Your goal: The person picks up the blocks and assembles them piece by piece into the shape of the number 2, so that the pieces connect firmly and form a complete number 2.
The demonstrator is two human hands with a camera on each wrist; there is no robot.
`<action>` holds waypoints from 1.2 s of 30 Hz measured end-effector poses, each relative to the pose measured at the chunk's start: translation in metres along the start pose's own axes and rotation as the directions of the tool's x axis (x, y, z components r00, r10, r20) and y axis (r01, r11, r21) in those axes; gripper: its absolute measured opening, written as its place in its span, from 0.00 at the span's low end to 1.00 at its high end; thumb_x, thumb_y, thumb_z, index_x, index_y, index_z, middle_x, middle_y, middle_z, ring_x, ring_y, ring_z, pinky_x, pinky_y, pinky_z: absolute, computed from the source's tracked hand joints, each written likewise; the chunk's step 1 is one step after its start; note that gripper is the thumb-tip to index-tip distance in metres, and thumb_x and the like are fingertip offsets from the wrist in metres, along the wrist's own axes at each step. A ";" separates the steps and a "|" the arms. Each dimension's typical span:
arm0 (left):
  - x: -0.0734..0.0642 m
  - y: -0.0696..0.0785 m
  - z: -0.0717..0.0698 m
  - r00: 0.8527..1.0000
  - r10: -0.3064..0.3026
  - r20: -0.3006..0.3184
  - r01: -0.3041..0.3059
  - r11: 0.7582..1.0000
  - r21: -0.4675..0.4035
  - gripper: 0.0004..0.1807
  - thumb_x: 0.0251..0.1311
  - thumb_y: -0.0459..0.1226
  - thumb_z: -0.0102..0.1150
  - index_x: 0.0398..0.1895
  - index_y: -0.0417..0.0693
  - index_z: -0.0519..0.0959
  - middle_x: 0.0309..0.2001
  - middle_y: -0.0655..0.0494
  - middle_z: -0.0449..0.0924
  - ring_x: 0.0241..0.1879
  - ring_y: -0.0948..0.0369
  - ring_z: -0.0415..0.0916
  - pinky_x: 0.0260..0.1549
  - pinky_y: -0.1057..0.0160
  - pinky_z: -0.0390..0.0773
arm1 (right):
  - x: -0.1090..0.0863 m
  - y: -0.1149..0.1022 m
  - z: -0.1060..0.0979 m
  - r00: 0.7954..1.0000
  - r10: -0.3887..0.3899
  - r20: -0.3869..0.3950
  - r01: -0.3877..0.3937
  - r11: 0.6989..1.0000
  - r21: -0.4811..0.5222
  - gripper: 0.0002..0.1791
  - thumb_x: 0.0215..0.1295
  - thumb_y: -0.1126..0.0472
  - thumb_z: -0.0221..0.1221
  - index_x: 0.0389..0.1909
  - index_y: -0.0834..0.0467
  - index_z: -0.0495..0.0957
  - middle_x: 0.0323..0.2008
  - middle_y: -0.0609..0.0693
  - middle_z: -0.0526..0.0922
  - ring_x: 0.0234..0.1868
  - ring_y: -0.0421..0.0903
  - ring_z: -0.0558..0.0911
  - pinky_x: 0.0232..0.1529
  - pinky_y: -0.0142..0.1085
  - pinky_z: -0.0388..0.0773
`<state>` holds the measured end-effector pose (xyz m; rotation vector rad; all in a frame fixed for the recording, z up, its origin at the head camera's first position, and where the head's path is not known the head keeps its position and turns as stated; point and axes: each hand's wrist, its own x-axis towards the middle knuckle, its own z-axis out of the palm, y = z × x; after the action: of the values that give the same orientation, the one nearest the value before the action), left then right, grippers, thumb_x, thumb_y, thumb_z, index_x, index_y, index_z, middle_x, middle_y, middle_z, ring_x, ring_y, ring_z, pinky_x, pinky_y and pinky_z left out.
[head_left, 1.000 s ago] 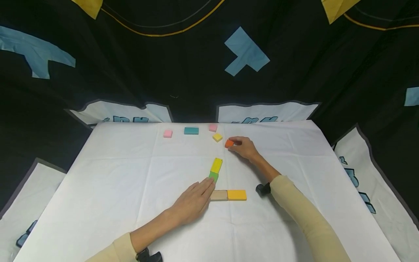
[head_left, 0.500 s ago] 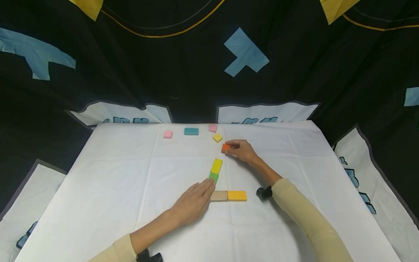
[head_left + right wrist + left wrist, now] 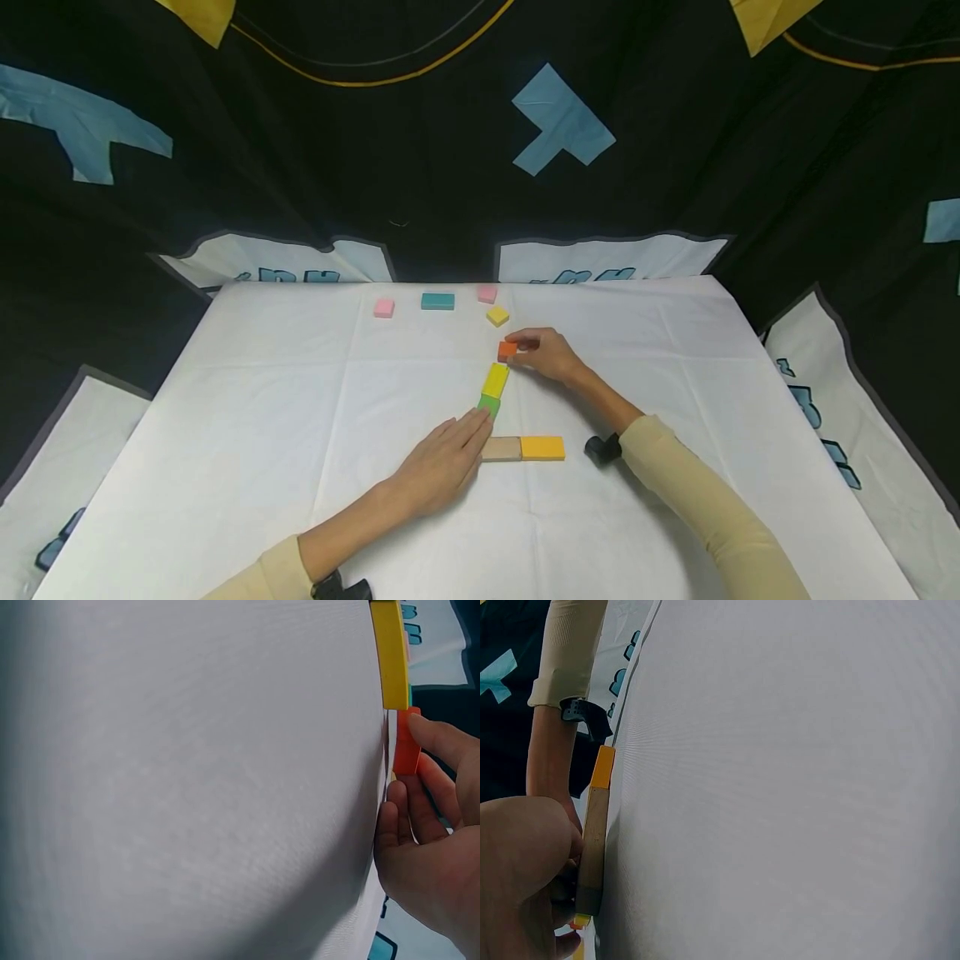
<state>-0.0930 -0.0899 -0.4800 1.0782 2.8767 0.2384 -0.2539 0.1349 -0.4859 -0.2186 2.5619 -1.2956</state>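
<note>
In the head view my left hand [image 3: 442, 463] lies with straight fingers over the near end of the green block [image 3: 489, 404] and beside the tan wooden block [image 3: 502, 449]. What lies beneath the palm is hidden. An amber block [image 3: 542, 448] continues the tan one to the right. Beyond the green block, end to end with it, is a yellow block [image 3: 495, 380]. My right hand [image 3: 551, 354] pinches an orange block [image 3: 507, 351] between thumb and fingers at the yellow block's far end. In the right wrist view the orange block [image 3: 407, 742] sits close to the yellow block [image 3: 391, 656].
Toward the table's back edge lie two pink blocks, one left [image 3: 384, 308] and one right [image 3: 487, 293], a teal block [image 3: 437, 302] and a pale yellow block [image 3: 497, 316]. A white cloth [image 3: 247, 433] covers the table. Behind it hangs a black curtain [image 3: 420, 183].
The right hand has brought the orange block left and nearer, from right of the pale yellow block to the far end of the yellow one. My left hand has stayed put.
</note>
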 end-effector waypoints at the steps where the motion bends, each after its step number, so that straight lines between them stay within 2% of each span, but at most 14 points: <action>1: 0.000 0.000 0.000 1.000 0.000 0.001 0.000 1.000 0.000 0.29 0.78 0.43 0.40 0.75 0.38 0.60 0.77 0.46 0.54 0.75 0.52 0.51 0.71 0.52 0.57 | 0.000 -0.001 0.000 1.000 0.002 0.001 -0.002 1.000 0.000 0.20 0.62 0.60 0.68 0.57 0.51 0.84 0.56 0.50 0.81 0.54 0.51 0.76 0.57 0.41 0.78; 8: 0.000 0.000 0.001 1.000 0.006 -0.003 -0.006 1.000 0.007 0.28 0.78 0.43 0.40 0.75 0.38 0.60 0.77 0.46 0.54 0.75 0.52 0.51 0.71 0.52 0.57 | 0.001 -0.002 0.001 1.000 0.022 0.005 -0.022 0.999 -0.030 0.21 0.62 0.59 0.69 0.57 0.52 0.83 0.57 0.51 0.81 0.55 0.51 0.77 0.59 0.42 0.76; 18: 0.000 -0.002 0.001 1.000 0.016 -0.013 -0.016 1.000 0.014 0.28 0.78 0.43 0.41 0.75 0.38 0.61 0.77 0.46 0.54 0.75 0.52 0.52 0.70 0.52 0.58 | 0.004 -0.002 -0.001 0.999 -0.006 0.043 0.007 0.999 -0.034 0.21 0.63 0.58 0.69 0.58 0.52 0.83 0.58 0.51 0.80 0.56 0.51 0.76 0.60 0.42 0.76; 27: 0.000 -0.002 0.002 0.999 0.032 -0.035 -0.031 0.999 0.036 0.28 0.77 0.42 0.42 0.74 0.37 0.61 0.76 0.45 0.56 0.74 0.52 0.54 0.70 0.52 0.59 | 0.004 0.000 -0.001 0.999 -0.018 0.045 0.021 0.998 -0.053 0.20 0.63 0.57 0.68 0.57 0.52 0.83 0.58 0.51 0.80 0.56 0.51 0.76 0.61 0.43 0.75; 36: 0.000 -0.001 0.001 0.998 0.032 -0.048 -0.031 0.999 0.035 0.28 0.77 0.41 0.43 0.74 0.37 0.62 0.76 0.45 0.56 0.74 0.52 0.54 0.69 0.52 0.60 | 0.004 0.000 0.000 0.997 -0.042 0.066 0.044 0.999 -0.031 0.19 0.67 0.57 0.64 0.58 0.53 0.83 0.59 0.52 0.80 0.57 0.51 0.76 0.61 0.44 0.74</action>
<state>-0.0934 -0.0908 -0.4816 1.1396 2.9181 0.2210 -0.2580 0.1335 -0.4866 -0.3184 2.5370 -1.2415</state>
